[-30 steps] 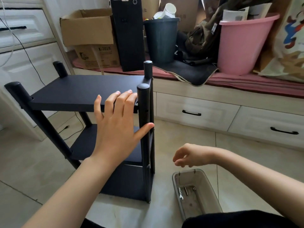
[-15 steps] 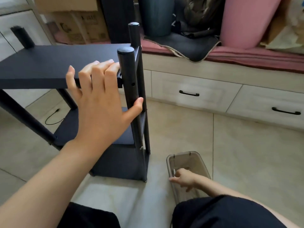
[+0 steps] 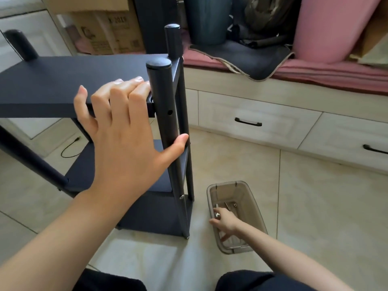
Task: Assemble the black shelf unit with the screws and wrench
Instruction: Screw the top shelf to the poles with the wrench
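Observation:
The black shelf unit (image 3: pixel 52 80) stands on the floor at the left, with three boards between round posts. My left hand (image 3: pixel 123 131) hooks its fingers over the top board's front edge, and the thumb presses the near right post (image 3: pixel 165 114). An empty screw hole shows in that post beside the board. My right hand (image 3: pixel 225 225) reaches down into a clear plastic bin (image 3: pixel 255 208) on the floor, its fingertips pinching the head of the small silver wrench (image 3: pixel 217 215). Loose screws (image 3: pixel 234 205) lie at the bin's far end.
White drawers (image 3: pixel 252 122) run under a bench with a pink cushion (image 3: pixel 315 74). On the bench stand cardboard boxes (image 3: pixel 105 34), a dark bin (image 3: pixel 206 19), a pink bucket (image 3: pixel 327 28) and a black mat. A cable (image 3: pixel 70 147) lies on the tiles behind the shelf.
My view has tipped down and closer. My right hand dropped from above the bin into it and reached the wrench. My left hand's fingers bent over the top board's edge.

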`<state>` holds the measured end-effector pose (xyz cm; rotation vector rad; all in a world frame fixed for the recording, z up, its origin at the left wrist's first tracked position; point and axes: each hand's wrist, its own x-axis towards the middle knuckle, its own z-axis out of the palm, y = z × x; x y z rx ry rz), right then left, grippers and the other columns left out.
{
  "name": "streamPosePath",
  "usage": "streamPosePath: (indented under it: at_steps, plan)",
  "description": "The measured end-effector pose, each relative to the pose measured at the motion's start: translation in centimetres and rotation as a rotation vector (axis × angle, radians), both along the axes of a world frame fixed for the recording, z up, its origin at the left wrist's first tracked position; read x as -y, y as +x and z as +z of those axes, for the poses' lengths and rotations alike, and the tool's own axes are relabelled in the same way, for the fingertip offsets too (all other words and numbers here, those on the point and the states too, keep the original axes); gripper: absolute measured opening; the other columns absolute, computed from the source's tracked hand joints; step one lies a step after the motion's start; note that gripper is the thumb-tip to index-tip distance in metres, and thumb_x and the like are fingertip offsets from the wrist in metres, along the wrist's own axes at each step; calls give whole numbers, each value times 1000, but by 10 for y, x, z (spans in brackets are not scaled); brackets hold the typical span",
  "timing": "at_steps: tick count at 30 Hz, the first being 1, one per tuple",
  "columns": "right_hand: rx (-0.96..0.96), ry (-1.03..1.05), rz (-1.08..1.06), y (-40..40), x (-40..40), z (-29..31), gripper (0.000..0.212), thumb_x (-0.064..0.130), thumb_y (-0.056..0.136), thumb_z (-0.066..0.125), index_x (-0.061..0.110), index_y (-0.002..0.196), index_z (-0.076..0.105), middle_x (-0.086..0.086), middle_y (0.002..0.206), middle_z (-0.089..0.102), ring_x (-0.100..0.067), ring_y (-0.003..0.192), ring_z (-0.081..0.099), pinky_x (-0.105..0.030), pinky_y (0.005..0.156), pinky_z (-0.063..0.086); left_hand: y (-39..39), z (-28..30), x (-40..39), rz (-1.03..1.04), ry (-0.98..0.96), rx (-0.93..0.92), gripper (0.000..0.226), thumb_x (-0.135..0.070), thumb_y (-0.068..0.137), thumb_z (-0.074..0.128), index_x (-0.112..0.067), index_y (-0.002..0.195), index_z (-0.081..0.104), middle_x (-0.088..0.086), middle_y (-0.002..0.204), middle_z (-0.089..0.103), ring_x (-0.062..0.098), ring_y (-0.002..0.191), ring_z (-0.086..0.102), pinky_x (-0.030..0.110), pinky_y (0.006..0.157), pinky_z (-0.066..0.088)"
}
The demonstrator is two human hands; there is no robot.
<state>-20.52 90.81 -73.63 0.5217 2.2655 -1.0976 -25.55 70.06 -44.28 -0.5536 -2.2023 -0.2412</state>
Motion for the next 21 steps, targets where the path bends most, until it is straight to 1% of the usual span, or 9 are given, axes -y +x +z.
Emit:
streamPosePath:
  at_steps: [2,3,6,8,10,12,15,17,21]
  plan:
    - [-36,-5,-15,-10,5,-3,63,29,101,53,11,154,25,-14,152,40,-31,130,51,-44,99,53,0,-1,-2,3,5,0,83,-64,80,63,-6,134,40,20,134,49,39,130,38,58,118,10]
    - [-44,-18,-26,-14,8,-5,62,30,101,54,11,153,27,-13,150,42,-31,128,53,-43,96,54,0,-1,-2,0,9,1,82,-63,79,64,-6,134,40,20,133,49,39,130,38,58,118,10]
    - [-30,-183,-121,-25,11,-13,46,36,100,53,12,138,47,-11,127,58,-26,104,66,-36,70,62,0,-1,-2,-6,15,-1,82,-63,80,63,-6,133,40,19,132,47,38,130,38,57,118,10]
    - [-61,-202,-175,-33,5,-17,39,39,102,49,5,117,61,-13,109,67,-27,95,68,-43,75,62,1,-1,-2,-6,14,8,82,-64,81,62,-5,133,42,20,132,49,40,131,40,58,118,11]
    - [-111,-31,-129,-42,-8,-24,36,33,102,49,1,100,66,-13,98,70,-29,94,67,-44,88,56,0,0,-3,-12,22,12,81,-64,80,62,-6,133,41,20,132,50,41,131,41,58,118,11]
    - [-94,153,-22,-48,-20,-32,27,23,100,51,1,102,66,-14,105,69,-31,101,64,-38,89,51,-1,0,-4,-10,31,4,80,-62,78,64,-8,132,40,19,132,48,40,130,40,58,118,11]
    - [-7,306,141,-54,-27,-49,31,14,97,51,2,124,56,-21,136,51,-36,120,55,-35,99,45,-1,0,-6,-17,49,-9,78,-62,77,67,-10,129,40,21,131,51,38,129,39,58,117,12]
    - [16,339,204,-58,-25,-59,43,8,96,48,5,139,46,-22,149,37,-39,132,46,-40,109,40,-1,-1,-6,-25,61,-18,78,-61,76,68,-9,128,40,21,131,51,36,128,36,60,117,13]
    - [77,458,305,-61,-18,-77,50,1,97,41,4,147,34,-23,155,26,-45,142,28,-47,115,31,-2,-2,-7,-29,64,-29,78,-60,75,68,-11,128,40,12,131,42,33,127,35,55,118,12]
